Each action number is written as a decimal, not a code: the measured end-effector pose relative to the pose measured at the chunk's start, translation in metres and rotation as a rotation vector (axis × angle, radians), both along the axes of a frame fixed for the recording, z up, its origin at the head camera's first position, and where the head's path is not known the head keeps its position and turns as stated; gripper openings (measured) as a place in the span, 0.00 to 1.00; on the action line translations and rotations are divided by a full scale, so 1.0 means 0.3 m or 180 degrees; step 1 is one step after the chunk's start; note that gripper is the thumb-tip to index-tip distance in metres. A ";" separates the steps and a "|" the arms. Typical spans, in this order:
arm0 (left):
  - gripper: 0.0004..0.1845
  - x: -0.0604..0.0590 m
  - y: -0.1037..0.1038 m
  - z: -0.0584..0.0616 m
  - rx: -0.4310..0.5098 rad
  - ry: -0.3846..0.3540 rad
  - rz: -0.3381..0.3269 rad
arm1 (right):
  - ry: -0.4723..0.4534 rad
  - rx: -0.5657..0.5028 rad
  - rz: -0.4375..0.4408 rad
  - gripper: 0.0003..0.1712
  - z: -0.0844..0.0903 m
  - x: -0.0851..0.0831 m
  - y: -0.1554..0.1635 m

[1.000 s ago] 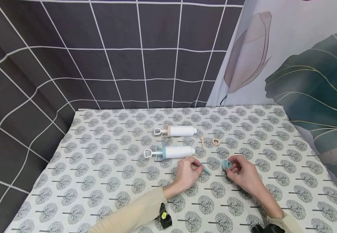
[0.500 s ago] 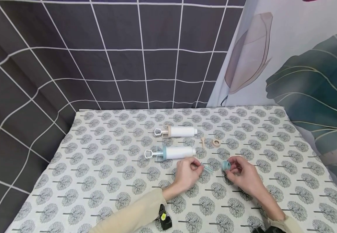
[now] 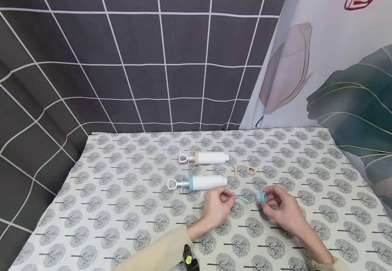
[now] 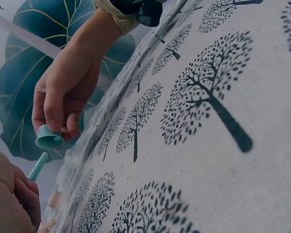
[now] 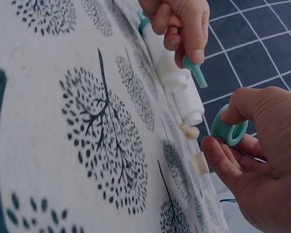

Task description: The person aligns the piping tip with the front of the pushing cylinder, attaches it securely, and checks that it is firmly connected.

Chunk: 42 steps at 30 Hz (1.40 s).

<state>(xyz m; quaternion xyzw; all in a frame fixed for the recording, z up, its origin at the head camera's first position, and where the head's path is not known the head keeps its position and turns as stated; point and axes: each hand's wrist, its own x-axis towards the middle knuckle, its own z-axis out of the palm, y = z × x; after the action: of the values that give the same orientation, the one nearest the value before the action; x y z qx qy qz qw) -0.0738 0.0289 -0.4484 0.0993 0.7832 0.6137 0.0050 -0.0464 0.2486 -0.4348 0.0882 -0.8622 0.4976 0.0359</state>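
My left hand (image 3: 217,201) pinches a thin teal nozzle (image 3: 241,198) by one end; the nozzle (image 5: 198,74) points toward my right hand. My right hand (image 3: 278,205) holds a teal ring cap (image 3: 261,197) between thumb and fingers, its open side facing the nozzle. The cap (image 4: 48,138) and the nozzle tip (image 4: 38,166) are a short gap apart just above the table. Behind the hands lies a white syringe-like tube with a teal collar (image 3: 199,183).
A second white tube with a beige collar (image 3: 204,158) lies farther back. A beige nozzle (image 3: 235,169) and a beige ring (image 3: 251,170) lie to its right. The tree-print tablecloth (image 3: 114,210) ends at a dark grid curtain behind and a leaf-print curtain on the right.
Both hands have lifted slightly and drawn closer together, bringing the teal nozzle tip nearer the teal cap. The view has tilted up a little.
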 end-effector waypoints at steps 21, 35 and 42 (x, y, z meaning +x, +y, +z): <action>0.05 0.004 -0.003 0.025 -0.0005 0.0126 0.0104 | 0.0143 -0.0345 0.0172 0.25 0.011 0.009 -0.026; 0.04 0.011 -0.002 0.038 -0.0014 0.0093 0.0124 | 0.0393 -0.0695 0.0345 0.24 0.004 0.001 -0.049; 0.04 0.014 -0.002 0.050 -0.0018 0.0148 0.0117 | 0.0438 -0.0778 0.0423 0.24 0.008 -0.004 -0.056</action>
<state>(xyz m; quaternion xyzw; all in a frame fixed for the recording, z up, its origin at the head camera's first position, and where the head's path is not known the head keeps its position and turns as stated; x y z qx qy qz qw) -0.0696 0.0282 -0.4335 0.0992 0.7866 0.6090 -0.0243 -0.0476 0.2317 -0.4325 0.1739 -0.7830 0.5929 0.0723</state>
